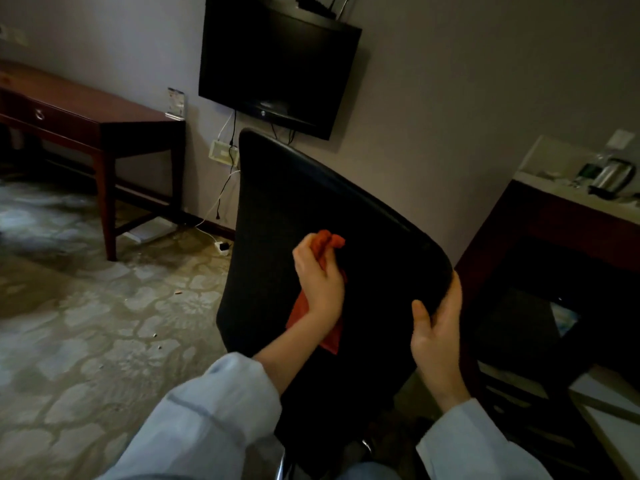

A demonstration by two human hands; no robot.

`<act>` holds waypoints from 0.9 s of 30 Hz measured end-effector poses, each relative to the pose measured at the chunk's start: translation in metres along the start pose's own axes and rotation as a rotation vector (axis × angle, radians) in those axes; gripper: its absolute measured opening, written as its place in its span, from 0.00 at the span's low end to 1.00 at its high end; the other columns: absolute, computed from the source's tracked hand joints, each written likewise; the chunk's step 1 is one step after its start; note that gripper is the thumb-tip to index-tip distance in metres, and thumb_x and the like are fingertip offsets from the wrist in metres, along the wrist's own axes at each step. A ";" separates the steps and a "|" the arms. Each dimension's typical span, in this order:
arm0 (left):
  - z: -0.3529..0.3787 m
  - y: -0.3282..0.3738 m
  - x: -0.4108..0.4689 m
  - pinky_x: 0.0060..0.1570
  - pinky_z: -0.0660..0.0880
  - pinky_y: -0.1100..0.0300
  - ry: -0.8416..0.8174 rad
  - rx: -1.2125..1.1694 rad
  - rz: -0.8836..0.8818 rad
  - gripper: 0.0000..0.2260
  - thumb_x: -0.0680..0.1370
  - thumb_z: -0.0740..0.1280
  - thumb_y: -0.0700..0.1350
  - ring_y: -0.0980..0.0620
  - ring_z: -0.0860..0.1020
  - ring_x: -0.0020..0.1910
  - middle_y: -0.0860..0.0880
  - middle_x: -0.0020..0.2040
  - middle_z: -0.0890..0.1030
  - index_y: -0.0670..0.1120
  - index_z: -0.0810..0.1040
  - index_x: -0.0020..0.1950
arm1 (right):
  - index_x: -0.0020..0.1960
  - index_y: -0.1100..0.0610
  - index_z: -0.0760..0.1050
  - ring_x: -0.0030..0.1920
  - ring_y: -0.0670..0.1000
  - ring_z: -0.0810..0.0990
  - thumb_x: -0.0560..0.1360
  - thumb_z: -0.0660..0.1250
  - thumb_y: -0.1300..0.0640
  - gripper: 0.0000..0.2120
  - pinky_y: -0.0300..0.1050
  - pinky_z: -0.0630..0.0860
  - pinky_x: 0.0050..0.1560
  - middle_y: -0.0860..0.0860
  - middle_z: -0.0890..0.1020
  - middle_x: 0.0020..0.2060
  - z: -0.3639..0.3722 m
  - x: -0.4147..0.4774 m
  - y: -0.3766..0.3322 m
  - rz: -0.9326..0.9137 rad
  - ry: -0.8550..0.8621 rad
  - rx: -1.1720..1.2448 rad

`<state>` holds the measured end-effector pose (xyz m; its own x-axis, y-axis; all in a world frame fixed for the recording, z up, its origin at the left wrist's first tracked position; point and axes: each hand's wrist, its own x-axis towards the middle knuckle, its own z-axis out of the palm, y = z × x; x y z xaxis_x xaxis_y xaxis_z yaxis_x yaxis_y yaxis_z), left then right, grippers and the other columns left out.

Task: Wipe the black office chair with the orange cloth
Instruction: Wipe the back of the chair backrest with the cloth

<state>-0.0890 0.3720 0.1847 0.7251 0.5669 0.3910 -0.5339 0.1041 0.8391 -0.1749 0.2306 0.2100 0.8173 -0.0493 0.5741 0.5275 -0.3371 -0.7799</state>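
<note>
The black office chair (287,209) fills the middle of the view, its backrest turned toward me. My left hand (320,282) grips the bunched orange cloth (325,242) against the backrest, and a loose corner of the cloth hangs down below my wrist. My right hand (438,332) holds the backrest's right upper corner, with the thumb on the near face and the fingers wrapped behind the edge.
A wooden desk (104,116) stands at the left by the wall. A black TV (277,64) hangs on the wall behind the chair, with cables and a plug (221,245) on the patterned carpet. A counter with a kettle (611,176) is at the right.
</note>
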 end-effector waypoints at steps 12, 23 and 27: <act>-0.025 -0.028 -0.051 0.59 0.68 0.69 -0.398 0.181 0.288 0.18 0.77 0.64 0.44 0.67 0.68 0.61 0.56 0.61 0.67 0.53 0.64 0.65 | 0.74 0.54 0.57 0.76 0.54 0.41 0.75 0.52 0.56 0.27 0.54 0.37 0.74 0.50 0.62 0.72 0.057 0.020 0.024 -0.956 0.037 -1.531; -0.004 -0.047 -0.015 0.55 0.68 0.61 -0.340 0.342 0.445 0.15 0.74 0.60 0.46 0.49 0.71 0.55 0.49 0.58 0.65 0.52 0.66 0.60 | 0.75 0.51 0.56 0.77 0.53 0.44 0.80 0.47 0.51 0.24 0.52 0.40 0.74 0.47 0.60 0.73 0.005 0.055 0.063 -0.992 0.173 -1.635; 0.008 -0.046 -0.016 0.58 0.63 0.72 -0.233 0.303 0.416 0.14 0.74 0.60 0.44 0.59 0.67 0.56 0.51 0.59 0.65 0.50 0.67 0.59 | 0.75 0.50 0.59 0.77 0.51 0.47 0.79 0.53 0.51 0.24 0.51 0.45 0.74 0.47 0.59 0.74 -0.018 0.059 0.077 -1.041 0.214 -1.562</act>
<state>-0.0726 0.3516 0.1427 0.5753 0.3112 0.7564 -0.6712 -0.3488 0.6540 -0.0904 0.1851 0.1878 0.2507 0.6502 0.7172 -0.0297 -0.7354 0.6770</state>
